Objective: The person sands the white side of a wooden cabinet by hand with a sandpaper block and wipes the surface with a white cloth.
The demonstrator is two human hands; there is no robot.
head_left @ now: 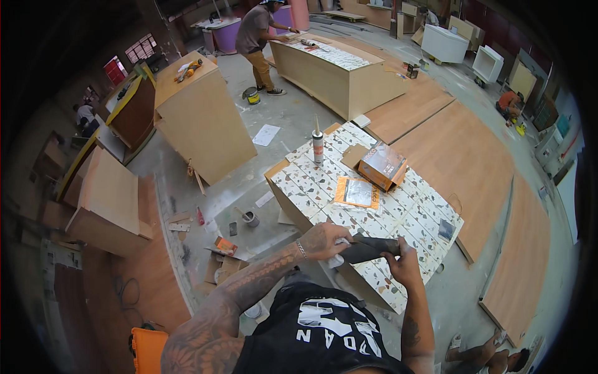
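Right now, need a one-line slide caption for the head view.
Both hands, left hand and right hand, grip a dark flat tool over a terrazzo-tiled cabinet top in a woodshop.

Only 1 view here, a wide fisheye worn on the person's head, looking steeply down and forward over their own chest and forearms, which come in from the lower edge. Closest in sits the tiled worktop point(374, 206), just beyond the hands, near the centre. Further up the frame the workshop floor point(293, 118) stretches away, straight edges bowing toward the dark round rim.
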